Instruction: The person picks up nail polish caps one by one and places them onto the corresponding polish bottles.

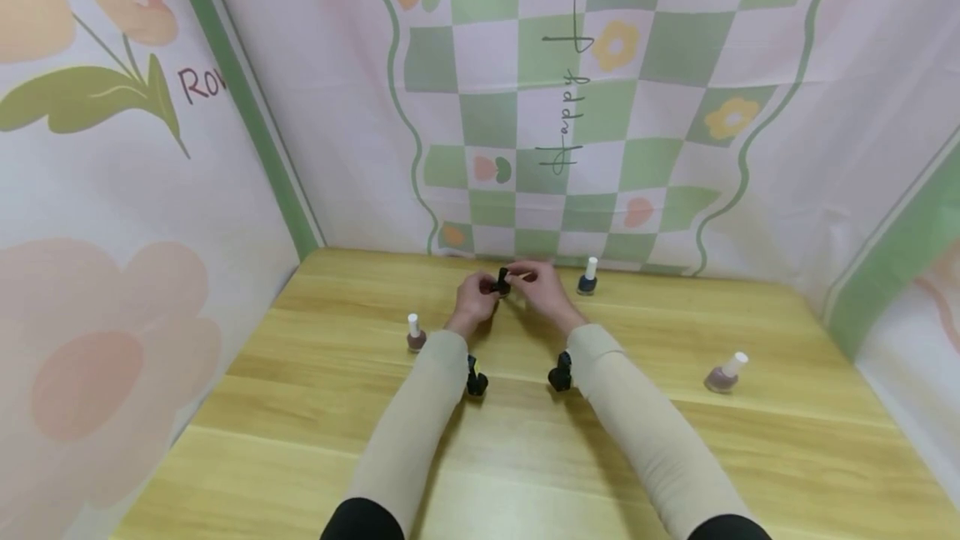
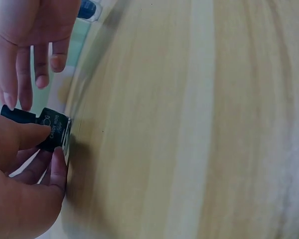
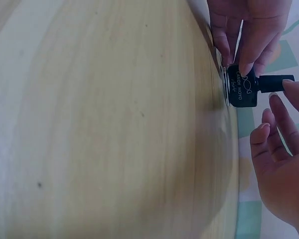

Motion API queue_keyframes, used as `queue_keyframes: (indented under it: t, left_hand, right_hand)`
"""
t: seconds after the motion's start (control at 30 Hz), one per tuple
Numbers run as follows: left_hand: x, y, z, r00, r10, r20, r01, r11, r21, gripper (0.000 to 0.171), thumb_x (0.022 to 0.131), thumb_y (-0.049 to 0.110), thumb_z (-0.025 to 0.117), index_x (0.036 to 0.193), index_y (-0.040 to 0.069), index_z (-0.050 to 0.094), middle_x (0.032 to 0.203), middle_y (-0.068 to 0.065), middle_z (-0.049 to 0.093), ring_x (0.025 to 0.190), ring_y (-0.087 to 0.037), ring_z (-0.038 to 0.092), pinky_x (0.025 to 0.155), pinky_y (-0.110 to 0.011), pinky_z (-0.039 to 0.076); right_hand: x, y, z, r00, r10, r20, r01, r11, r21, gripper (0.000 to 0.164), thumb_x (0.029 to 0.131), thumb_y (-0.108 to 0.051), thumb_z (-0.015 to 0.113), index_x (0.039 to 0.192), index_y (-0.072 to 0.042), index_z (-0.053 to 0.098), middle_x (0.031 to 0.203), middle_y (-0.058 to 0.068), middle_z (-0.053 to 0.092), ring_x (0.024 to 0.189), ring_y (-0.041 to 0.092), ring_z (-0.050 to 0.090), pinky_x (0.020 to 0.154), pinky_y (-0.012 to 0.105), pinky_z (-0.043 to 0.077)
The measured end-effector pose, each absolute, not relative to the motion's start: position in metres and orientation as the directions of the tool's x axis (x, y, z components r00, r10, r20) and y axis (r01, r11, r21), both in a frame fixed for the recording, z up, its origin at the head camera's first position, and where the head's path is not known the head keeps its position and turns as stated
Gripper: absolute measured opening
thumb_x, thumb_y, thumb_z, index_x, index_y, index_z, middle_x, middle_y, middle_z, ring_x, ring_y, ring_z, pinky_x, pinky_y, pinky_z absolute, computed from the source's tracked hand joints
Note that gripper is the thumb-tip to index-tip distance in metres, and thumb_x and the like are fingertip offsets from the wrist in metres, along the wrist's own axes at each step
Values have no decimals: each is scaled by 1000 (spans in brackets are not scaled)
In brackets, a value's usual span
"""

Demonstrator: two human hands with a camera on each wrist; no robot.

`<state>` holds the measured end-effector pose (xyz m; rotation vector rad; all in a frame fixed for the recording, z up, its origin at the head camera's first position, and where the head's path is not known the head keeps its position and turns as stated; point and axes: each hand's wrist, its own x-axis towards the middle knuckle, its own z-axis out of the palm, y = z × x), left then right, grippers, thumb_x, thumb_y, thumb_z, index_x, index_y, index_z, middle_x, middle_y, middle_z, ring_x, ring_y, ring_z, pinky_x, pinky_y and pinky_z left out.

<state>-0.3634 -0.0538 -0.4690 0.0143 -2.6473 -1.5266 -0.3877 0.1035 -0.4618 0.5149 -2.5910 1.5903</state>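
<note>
Near the table's far edge, a small black nail polish bottle (image 1: 503, 282) with a black cap stands upright between the two hands. My left hand (image 1: 474, 298) pinches the bottle's body (image 2: 54, 130) between thumb and fingers, beside its white lettering. Thumb and index finger of my right hand (image 1: 547, 294) are at the black cap (image 3: 275, 83) and pinch it near its top; the other fingers are loosely bent, away from the bottle. The cap sits on the bottle's neck.
A dark blue polish bottle (image 1: 587, 282) with a white cap stands right of the right hand. A brownish one (image 1: 416, 341) is beside the left sleeve, and a mauve one (image 1: 722, 378) stands farther right. Behind the wooden table (image 1: 300, 373) hangs a patterned curtain (image 1: 360, 190).
</note>
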Motion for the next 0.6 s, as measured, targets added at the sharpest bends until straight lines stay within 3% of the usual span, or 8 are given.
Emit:
queue_keyframes:
  t: [0.2,0.33,0.6]
  left_hand:
    - [-363,-52,-473,-996,-57,72,32,514,857,20,94,-2,67,114,-1,70,110,-17,72,109,-30,66,99,-40,52]
    - [-363,-50,-473,-995,-52,81,43,519,853,29,96,-2,64,125,-2,66,117,-19,71,112,-32,66,100,-41,52]
    - [-351,-44,-458,-997,-80,21,-26,539,842,54,101,11,62,149,-2,42,145,-29,47,133,-40,50,113,-47,43]
  right_hand:
    - [-384,102,-461,-949,-247,194,-284,412,-866,26,101,-11,65,124,1,70,123,20,69,101,33,66,76,30,54]
    - [-384,104,-463,-950,-245,194,-282,404,-870,26,102,-12,65,125,0,70,122,20,69,101,32,66,79,33,55]
    - [-377,119,-457,-931,-281,232,-347,487,-802,31,102,-12,64,129,2,65,119,21,68,102,35,64,88,46,55]
